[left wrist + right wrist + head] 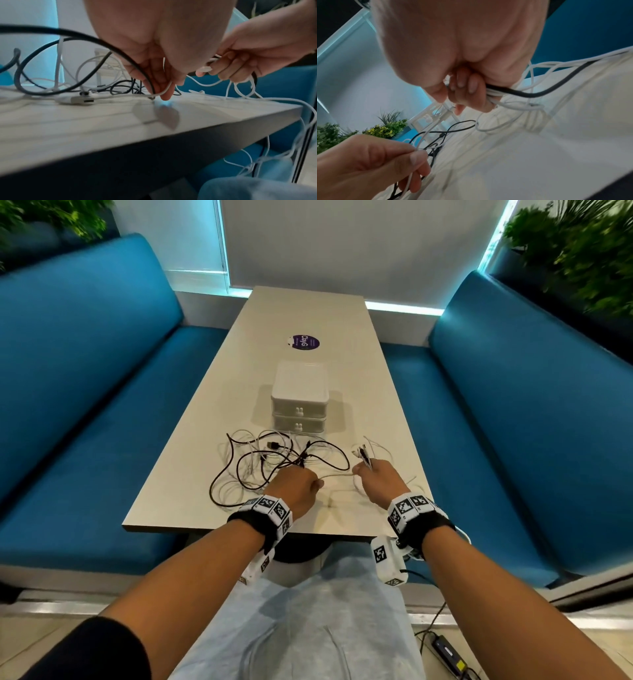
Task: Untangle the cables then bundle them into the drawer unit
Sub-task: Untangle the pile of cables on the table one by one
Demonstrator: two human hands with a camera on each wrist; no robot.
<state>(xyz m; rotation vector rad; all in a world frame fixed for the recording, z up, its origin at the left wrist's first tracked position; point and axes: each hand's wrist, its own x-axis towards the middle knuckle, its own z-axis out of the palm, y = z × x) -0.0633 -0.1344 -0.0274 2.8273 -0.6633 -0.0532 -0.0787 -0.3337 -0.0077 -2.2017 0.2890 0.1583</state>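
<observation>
On the pale wood-grain table [308,309], left side, lies the loose tangle of thin black and white cables [260,460] — just before the closed white two-drawer plastic unit [299,402]. Left hand [294,486] pinches one white strand at the tangle's edge. Right hand [380,482] is curled round a gathered bunch of cable ends [361,455]. Judgement: cables are light, limp, snag-prone — hold near plugs and feed slack gently.

Both bare forearms reach forward, each wrist wearing a black band with white marker blocks. Left hand [297,487] is knuckles up, thumb and forefinger pinching a thin white cable [337,474]. Right hand [378,481] has fingers curled round a bunch of white and black cable ends [363,455], held just above the surface.
</observation>
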